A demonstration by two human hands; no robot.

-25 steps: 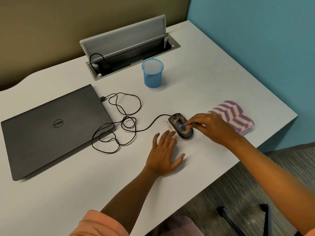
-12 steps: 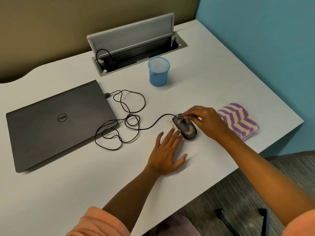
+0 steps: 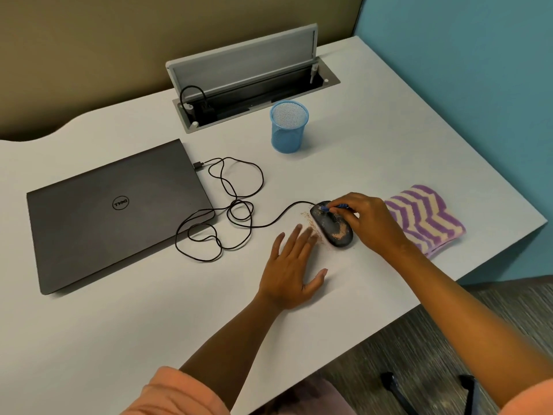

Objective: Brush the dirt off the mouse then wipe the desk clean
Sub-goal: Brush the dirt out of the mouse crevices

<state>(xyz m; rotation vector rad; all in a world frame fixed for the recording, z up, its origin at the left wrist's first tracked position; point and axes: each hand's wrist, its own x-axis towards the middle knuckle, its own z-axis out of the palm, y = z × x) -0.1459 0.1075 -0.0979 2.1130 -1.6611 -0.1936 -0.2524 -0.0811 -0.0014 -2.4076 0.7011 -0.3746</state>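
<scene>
Risk: dirt (image 3: 339, 234) flicked from mouse (image 3: 332, 227) onto cloth (image 3: 425, 217) or cable (image 3: 227, 205). Right hand (image 3: 371, 220) pinching brush (image 3: 332, 207); left hand (image 3: 291, 272) flat, empty.

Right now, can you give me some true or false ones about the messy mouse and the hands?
1. The right hand holds a small blue brush on the mouse. True.
2. The left hand grips the mouse. False: it lies flat on the desk beside it.
3. The laptop is open. False: its lid is shut.
4. Dirt lies on the desk beside the mouse. True.
5. The striped cloth covers the mouse. False: it lies right of it.
</scene>
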